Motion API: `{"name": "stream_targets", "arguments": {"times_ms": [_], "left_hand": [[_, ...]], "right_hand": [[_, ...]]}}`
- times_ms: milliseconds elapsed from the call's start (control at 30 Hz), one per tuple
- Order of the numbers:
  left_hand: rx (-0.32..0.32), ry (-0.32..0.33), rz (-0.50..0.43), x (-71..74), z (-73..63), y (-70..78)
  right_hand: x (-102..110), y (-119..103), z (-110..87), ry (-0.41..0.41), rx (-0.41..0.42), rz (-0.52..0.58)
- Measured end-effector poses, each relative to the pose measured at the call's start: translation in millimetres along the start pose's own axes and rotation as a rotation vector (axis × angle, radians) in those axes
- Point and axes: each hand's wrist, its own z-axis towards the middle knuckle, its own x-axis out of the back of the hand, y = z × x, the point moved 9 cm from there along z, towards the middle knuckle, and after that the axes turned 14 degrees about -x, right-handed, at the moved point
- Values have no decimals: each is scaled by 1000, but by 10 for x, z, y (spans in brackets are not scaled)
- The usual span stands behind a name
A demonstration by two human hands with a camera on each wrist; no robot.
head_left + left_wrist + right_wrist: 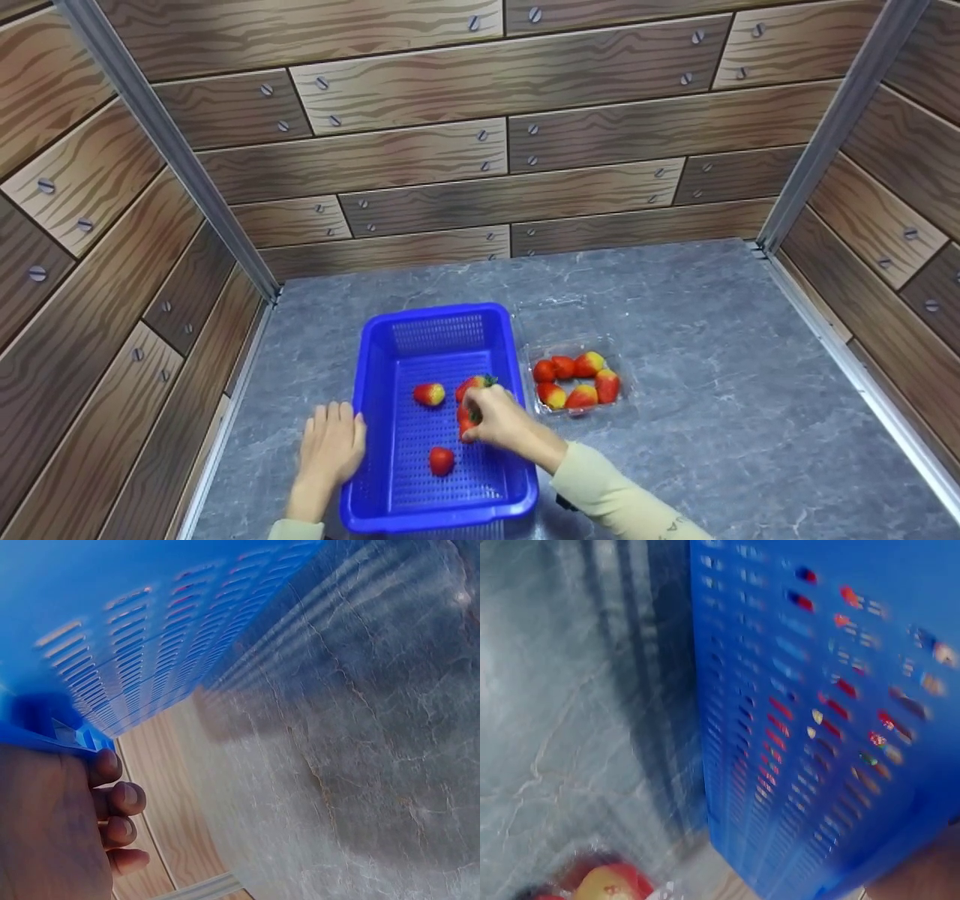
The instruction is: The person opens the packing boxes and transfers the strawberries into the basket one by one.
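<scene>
My right hand pinches a strawberry inside the blue basket, perhaps near its leaves for a handy hold; my fingers hide whether it's lifted. Farther left, my left hand lies relaxed against the rim, probably steadying it. Right of my pinch sits the clear box, seemingly for easy reach.

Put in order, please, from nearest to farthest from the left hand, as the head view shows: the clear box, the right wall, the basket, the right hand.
1. The basket: its left rim is at the left hand.
2. The right hand: over the basket's right part.
3. The clear box: right of the basket.
4. The right wall: at the picture's right edge.
</scene>
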Motion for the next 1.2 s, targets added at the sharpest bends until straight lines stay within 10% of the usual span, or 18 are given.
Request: {"name": "stream_targets", "arguments": {"times_ms": [433, 1200], "left_hand": [[17, -6, -11, -24, -9, 9], [11, -23, 3, -11, 8, 1]], "right_hand": [[-285, -59, -76, -30, 66, -261], [-162, -82, -44, 7, 69, -297]]}}
